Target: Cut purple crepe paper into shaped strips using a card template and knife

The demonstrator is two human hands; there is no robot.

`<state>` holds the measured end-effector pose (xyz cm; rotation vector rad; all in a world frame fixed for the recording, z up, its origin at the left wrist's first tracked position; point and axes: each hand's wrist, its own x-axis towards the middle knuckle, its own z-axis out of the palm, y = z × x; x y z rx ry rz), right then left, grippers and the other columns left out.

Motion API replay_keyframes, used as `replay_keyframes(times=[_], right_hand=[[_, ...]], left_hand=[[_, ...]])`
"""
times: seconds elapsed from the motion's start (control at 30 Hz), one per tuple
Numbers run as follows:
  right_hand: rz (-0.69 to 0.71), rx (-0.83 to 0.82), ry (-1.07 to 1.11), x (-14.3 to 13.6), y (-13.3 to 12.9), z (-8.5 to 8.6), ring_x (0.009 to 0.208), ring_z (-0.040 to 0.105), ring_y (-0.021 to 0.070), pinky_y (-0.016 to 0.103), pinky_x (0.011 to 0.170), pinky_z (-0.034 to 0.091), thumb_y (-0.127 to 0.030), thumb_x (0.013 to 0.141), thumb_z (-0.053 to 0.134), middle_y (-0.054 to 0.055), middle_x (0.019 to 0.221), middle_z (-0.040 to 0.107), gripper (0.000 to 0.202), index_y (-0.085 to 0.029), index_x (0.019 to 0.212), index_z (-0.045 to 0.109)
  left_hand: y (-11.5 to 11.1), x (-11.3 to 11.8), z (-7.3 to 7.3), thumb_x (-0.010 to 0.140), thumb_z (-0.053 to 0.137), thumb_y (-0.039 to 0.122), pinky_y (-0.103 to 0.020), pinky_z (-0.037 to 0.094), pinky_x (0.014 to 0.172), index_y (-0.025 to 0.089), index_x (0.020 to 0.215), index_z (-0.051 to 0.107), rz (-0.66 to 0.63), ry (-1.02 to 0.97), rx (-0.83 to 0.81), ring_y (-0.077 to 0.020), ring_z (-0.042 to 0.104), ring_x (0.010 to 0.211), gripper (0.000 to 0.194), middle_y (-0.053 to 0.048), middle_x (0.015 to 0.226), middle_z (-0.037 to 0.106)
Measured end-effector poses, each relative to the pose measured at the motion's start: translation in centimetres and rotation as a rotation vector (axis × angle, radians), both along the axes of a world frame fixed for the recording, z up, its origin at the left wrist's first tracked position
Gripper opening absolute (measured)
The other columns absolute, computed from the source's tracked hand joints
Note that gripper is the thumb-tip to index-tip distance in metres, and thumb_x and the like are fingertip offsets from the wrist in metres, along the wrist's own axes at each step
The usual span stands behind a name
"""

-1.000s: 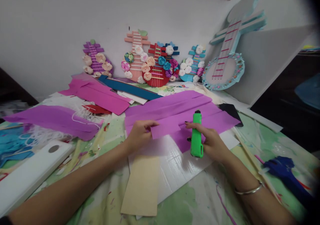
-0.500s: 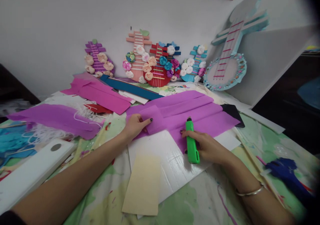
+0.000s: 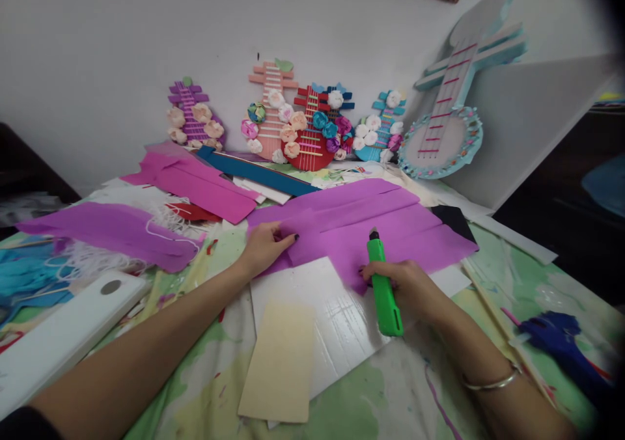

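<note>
A large sheet of purple crepe paper (image 3: 361, 222) lies creased across the middle of the table, partly over a white board (image 3: 336, 323). My left hand (image 3: 266, 248) pinches the purple paper near its left end, thumb and fingers together. In my right hand (image 3: 403, 280) is a green box cutter (image 3: 384, 290), gripped between thumb and fingers, its tip pointing away from me over the paper. A cream card (image 3: 280, 362) rests on the near part of the white board.
Decorated paper instruments (image 3: 310, 131) lean along the wall. Pink paper (image 3: 195, 183), more purple paper (image 3: 117, 232) and a white device (image 3: 68, 329) are at left. A blue glue gun (image 3: 561, 342) lies at right, near a black flat object (image 3: 456, 225).
My right hand and the green cutter have moved slightly right and toward me. The small flap by my left hand now lies flatter, and the right end of the purple paper reaches farther right.
</note>
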<state>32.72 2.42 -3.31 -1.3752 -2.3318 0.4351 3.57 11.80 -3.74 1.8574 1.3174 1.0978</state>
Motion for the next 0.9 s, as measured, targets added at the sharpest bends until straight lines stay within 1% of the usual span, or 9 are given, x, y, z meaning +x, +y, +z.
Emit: replay_keyframes(times=[0.1,0.23,0.37,0.43,0.5,0.6,0.7,0.8,0.9], right_hand=[[-0.028,0.090,0.057,0.0,-0.1,-0.3,0.060,0.067,0.0149,0.023,0.056,0.046,0.003,0.064,0.046,-0.002,0.075,0.073,0.043,-0.022,0.091,0.067],[-0.028,0.260,0.223,0.1,-0.3,-0.1,0.067,0.072,0.0166,0.022,0.056,0.053,-0.002,0.072,0.050,0.001,0.080,0.076,0.031,-0.021,0.090,0.068],[-0.048,0.468,0.354,0.1,-0.6,0.6,0.074,0.074,0.0182,0.024,0.064,0.058,-0.010,0.080,0.058,0.003,0.087,0.077,0.019,-0.022,0.091,0.068],[-0.060,0.531,0.367,0.0,-0.8,1.1,0.075,0.074,0.0181,0.025,0.066,0.059,-0.011,0.082,0.061,0.003,0.087,0.077,0.017,-0.023,0.091,0.068],[-0.046,0.551,0.355,0.0,-1.1,1.4,0.074,0.074,0.0173,0.024,0.066,0.059,-0.011,0.083,0.062,0.003,0.087,0.077,0.017,-0.023,0.092,0.069],[0.012,0.506,0.322,0.3,-1.4,1.6,0.069,0.072,0.0154,0.023,0.062,0.057,-0.008,0.081,0.061,0.002,0.084,0.076,0.021,-0.023,0.094,0.068],[0.064,0.373,0.279,0.7,-1.5,1.6,0.065,0.070,0.0137,0.021,0.056,0.053,-0.004,0.076,0.060,0.000,0.081,0.075,0.027,-0.023,0.094,0.067],[0.075,0.208,0.196,0.9,-1.6,1.8,0.061,0.067,0.0115,0.020,0.054,0.047,0.001,0.069,0.056,-0.002,0.077,0.073,0.033,-0.022,0.091,0.066],[0.070,0.100,0.122,0.9,-1.7,2.0,0.056,0.062,0.0091,0.019,0.051,0.042,0.002,0.064,0.053,-0.004,0.071,0.070,0.038,-0.022,0.090,0.067]], left_hand=[[0.0,0.0,-0.1,0.070,0.070,0.038,-0.026,0.048,0.055,0.014,0.080,0.073,-0.009,-0.051,-0.001,-0.0167,0.062,0.062,0.025,-0.005,0.073,0.071],[-0.3,0.2,0.1,0.073,0.069,0.041,-0.028,0.055,0.064,0.014,0.092,0.073,-0.057,-0.180,-0.004,-0.0184,0.068,0.073,0.033,-0.007,0.085,0.075],[-0.9,0.6,1.1,0.068,0.077,0.040,-0.027,0.057,0.064,0.014,0.088,0.074,-0.095,-0.359,0.008,-0.0184,0.069,0.072,0.033,-0.007,0.082,0.075],[-1.2,0.7,1.7,0.066,0.078,0.040,-0.027,0.057,0.063,0.014,0.085,0.074,-0.088,-0.393,0.019,-0.0180,0.069,0.070,0.033,-0.007,0.080,0.075],[-1.5,0.8,2.4,0.066,0.079,0.041,-0.027,0.057,0.063,0.015,0.084,0.074,-0.102,-0.404,0.027,-0.0175,0.069,0.070,0.032,-0.006,0.079,0.075],[-1.6,0.7,3.0,0.067,0.078,0.042,-0.025,0.055,0.062,0.016,0.083,0.073,-0.157,-0.370,-0.011,-0.0163,0.068,0.069,0.031,-0.005,0.077,0.073],[-1.4,0.4,3.1,0.068,0.076,0.041,-0.024,0.052,0.057,0.016,0.081,0.072,-0.235,-0.241,-0.134,-0.0156,0.066,0.066,0.029,-0.004,0.074,0.072],[-1.0,0.3,2.4,0.068,0.073,0.035,-0.022,0.047,0.053,0.015,0.078,0.071,-0.290,-0.080,-0.219,-0.0139,0.062,0.062,0.022,-0.003,0.072,0.070],[-0.7,0.3,1.4,0.073,0.065,0.033,-0.022,0.043,0.053,0.016,0.077,0.070,-0.278,0.158,-0.127,-0.0128,0.058,0.059,0.018,-0.001,0.069,0.068]])
